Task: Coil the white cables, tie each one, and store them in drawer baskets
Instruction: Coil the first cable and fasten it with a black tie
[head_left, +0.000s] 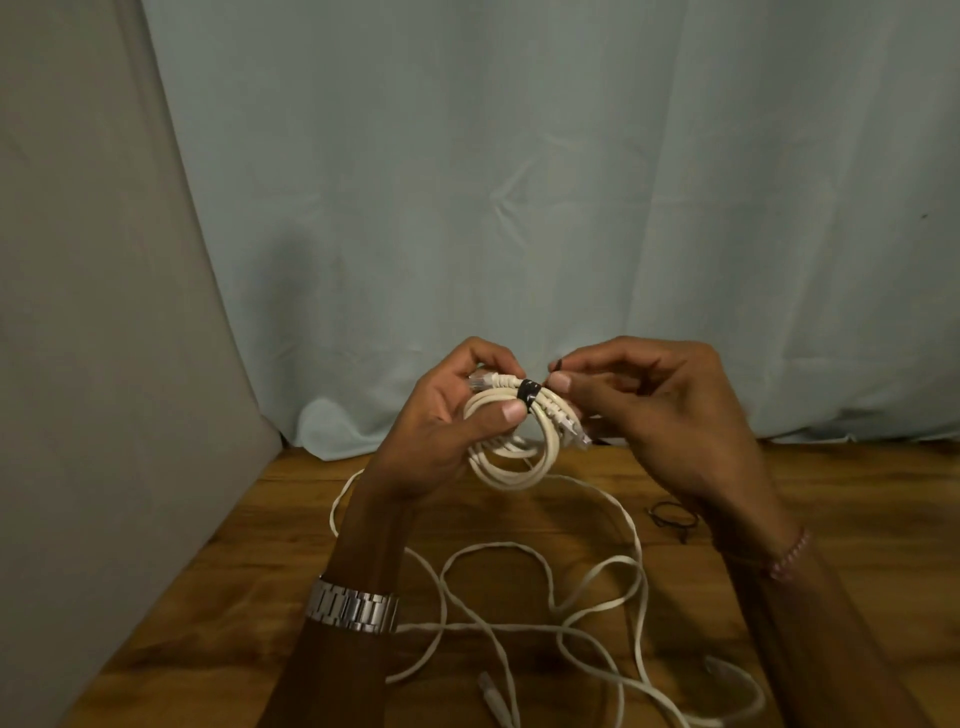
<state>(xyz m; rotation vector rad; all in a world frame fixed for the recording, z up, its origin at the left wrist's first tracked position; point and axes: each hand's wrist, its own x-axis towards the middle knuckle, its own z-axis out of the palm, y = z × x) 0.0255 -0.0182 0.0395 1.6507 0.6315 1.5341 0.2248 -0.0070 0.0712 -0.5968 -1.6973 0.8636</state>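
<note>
Left hand (447, 415) grips a small cream-white coiled cable (511, 441), plugs sticking out up top. Right hand (654, 410) pinches the black tie (529, 393) wrapped round it. More loose cable (571, 613) sprawls on the desk (234, 571).

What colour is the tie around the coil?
Black. The tie wraps the white coil, seen in the head view.

Worktop (291, 525): brown wood grain, fills lower part of frame. Pale blue cloth backdrop (519, 182) hangs across centre and right, creased, its hem bunched on the worktop's far edge. Grey-beige cloth panel (88, 312) along the left side, slanting down to the worktop. Metal link watch (353, 607) at lower left centre. Pink bead bracelet (792, 556) at lower right.
</note>
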